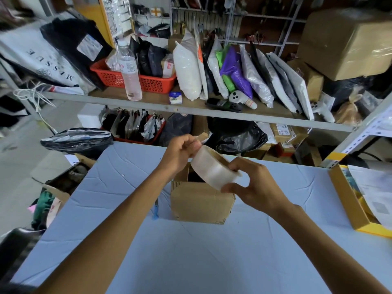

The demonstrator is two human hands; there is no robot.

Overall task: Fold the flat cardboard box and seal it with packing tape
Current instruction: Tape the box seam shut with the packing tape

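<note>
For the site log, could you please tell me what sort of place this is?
Probably a parcel-packing or shipping room: metal shelving holds rows of plastic mailer bags, a large carton sits at upper right, and a roll of packing tape is held above a small cardboard box on the worktable.

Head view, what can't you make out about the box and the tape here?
Cardboard box: the top opening and flaps are mostly hidden behind the tape roll and right hand; the underside lies against the table.
Tape's free end: lost among the left hand fingers, blurred.
Blue object left of the box: mostly covered by the left forearm.
Parcel label on the lower shelf: too small and blurred to read.
</note>
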